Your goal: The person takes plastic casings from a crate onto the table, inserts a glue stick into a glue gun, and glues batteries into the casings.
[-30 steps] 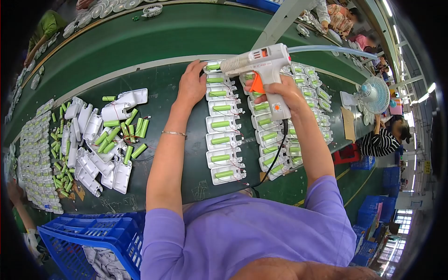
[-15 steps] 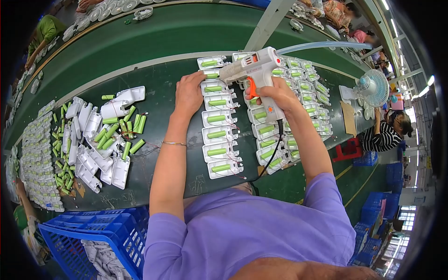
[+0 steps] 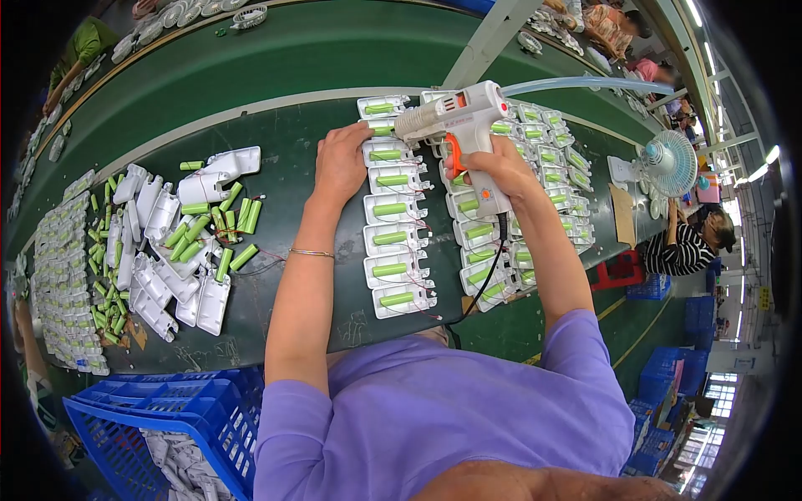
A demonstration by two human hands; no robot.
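Note:
My right hand [image 3: 499,169] is wrapped round a white glue gun [image 3: 468,117] with an orange trigger, its nozzle pointing left over the second casing from the top of a column. My left hand [image 3: 342,159] touches the left edge of that casing; its fingertips are partly hidden, and whether they pinch anything is unclear. The column's white casings [image 3: 376,273] each carry a green battery cell [image 3: 390,239] and thin wires. A clear glue stick [image 3: 585,83] sticks out behind the gun, and a black cord [image 3: 493,271] hangs from its handle.
Loose white casings [image 3: 157,288] and green cells lie on the left of the dark table [image 3: 292,134]. More filled casings stand in rows at far left and right. A blue crate [image 3: 142,409] is below; a fan [image 3: 671,164] and a seated co-worker [image 3: 689,246] are at right.
Since a second ago, the gun and my left hand have moved from the top casing to the second one down. My right hand still holds the gun.

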